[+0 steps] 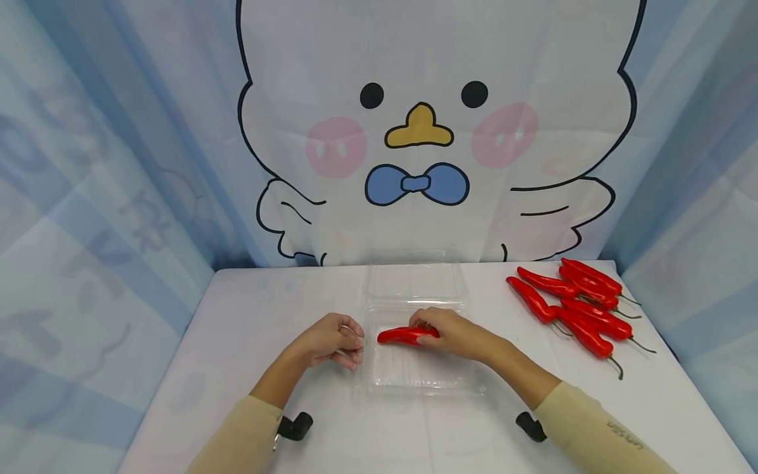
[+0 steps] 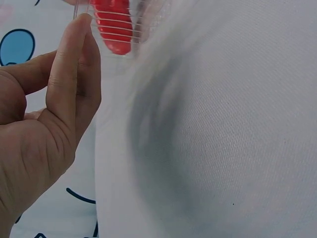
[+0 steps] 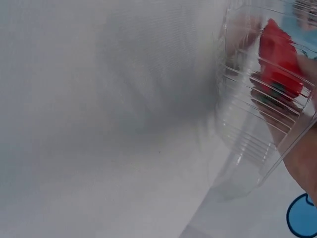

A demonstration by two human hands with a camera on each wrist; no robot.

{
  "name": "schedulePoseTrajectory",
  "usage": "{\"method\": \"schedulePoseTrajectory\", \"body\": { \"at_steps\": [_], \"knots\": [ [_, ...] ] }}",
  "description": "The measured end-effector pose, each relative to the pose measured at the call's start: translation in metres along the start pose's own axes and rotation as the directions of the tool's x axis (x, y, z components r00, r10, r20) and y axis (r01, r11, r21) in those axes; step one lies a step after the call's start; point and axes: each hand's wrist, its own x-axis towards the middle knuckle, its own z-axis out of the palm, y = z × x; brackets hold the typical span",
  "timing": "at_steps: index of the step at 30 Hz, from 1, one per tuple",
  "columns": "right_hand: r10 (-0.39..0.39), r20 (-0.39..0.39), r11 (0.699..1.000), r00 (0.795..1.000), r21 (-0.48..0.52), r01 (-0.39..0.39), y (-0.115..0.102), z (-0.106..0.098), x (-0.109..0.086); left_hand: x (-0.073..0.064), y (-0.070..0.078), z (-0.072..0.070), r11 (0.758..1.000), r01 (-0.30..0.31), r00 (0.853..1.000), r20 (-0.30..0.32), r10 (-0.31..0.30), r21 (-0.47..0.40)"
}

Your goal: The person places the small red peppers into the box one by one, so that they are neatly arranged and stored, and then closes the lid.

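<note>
A clear plastic clamshell box [image 1: 417, 374] stands on the white table with its lid [image 1: 414, 283] folded back, away from me. My right hand [image 1: 453, 332] grips a red chili pepper [image 1: 393, 336] lying crosswise inside the box, its tip to the left. Through the ribbed plastic wall in the right wrist view, the chili [image 3: 278, 59] shows between the fingers. At the box's left side, my left hand [image 1: 334, 339] pinches the rim with thumb and fingertips; the left wrist view shows these fingers [image 2: 64, 84] right at the plastic edge.
Several more red chili peppers [image 1: 586, 326] with green stems lie in a loose pile at the table's right. Behind the table hangs a curtain [image 1: 414, 224] printed with a cartoon bird, and light blue curtains [image 1: 89, 263] flank both sides.
</note>
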Motion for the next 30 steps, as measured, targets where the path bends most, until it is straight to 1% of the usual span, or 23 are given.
{"method": "schedulePoseTrajectory", "body": {
  "at_steps": [3,11,17,24,30],
  "knots": [
    [-0.003,-0.005,1.0,1.0,-0.018,0.003,0.001,0.002,0.0,0.0,0.0,0.0,1.0,-0.004,1.0,0.002,0.004,-0.002],
    [-0.027,-0.013,0.994,1.0,-0.106,0.025,0.0,0.008,-0.001,0.001,0.0,0.001,1.0,-0.003,1.0,-0.002,0.003,-0.002],
    [-0.014,-0.024,0.992,1.0,-0.129,0.011,-0.002,0.01,-0.001,0.001,-0.001,0.001,1.0,-0.006,1.0,0.0,0.006,0.006],
    [0.004,-0.045,0.991,0.999,-0.134,-0.01,-0.003,0.011,-0.002,0.001,-0.001,0.002,1.0,-0.002,1.0,0.003,0.002,0.008],
    [0.0,-0.075,0.981,0.997,-0.194,-0.014,-0.003,0.013,-0.004,0.001,0.001,0.001,1.0,0.001,1.0,-0.008,0.0,0.015]
  ]
}}
